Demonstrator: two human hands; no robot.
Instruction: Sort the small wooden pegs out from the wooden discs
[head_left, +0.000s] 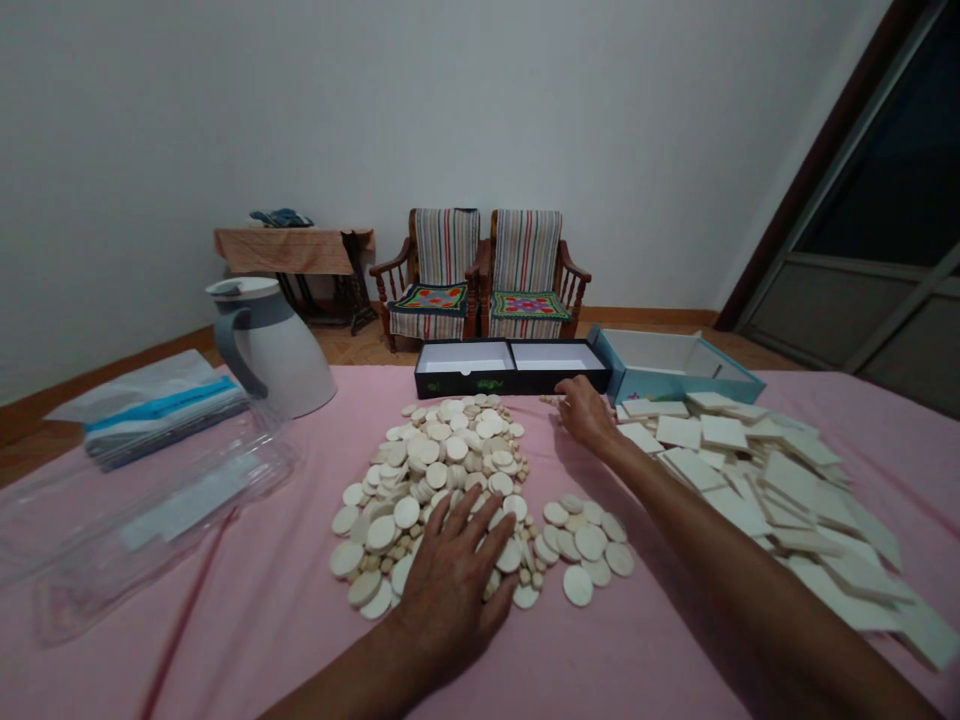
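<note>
The left hand [450,590] lies flat and open, fingers spread, pressing on the lower edge of a heap of wooden discs [442,470] without gripping any. The discs vary in size, and tiny ones lie among the large ones. A smaller cluster of discs [585,545] sits just right of that hand, nearly touching the heap.

The right hand [589,415] reaches forward, its fingers [568,392] curled down beside the black box [510,368]. Whether they pinch anything cannot be told. Its wrist is just left of a loose spread of wooden squares [735,480], which is near the hand but apart from it.

All this lies on a pink cloth [225,640]. The open black box has two white-lined compartments, and a blue box [660,365] stands beside it. Farther left are a white jug [270,345], lying tilted, and a clear plastic bag [150,520]. Two striped chairs [487,275] stand by the wall.
</note>
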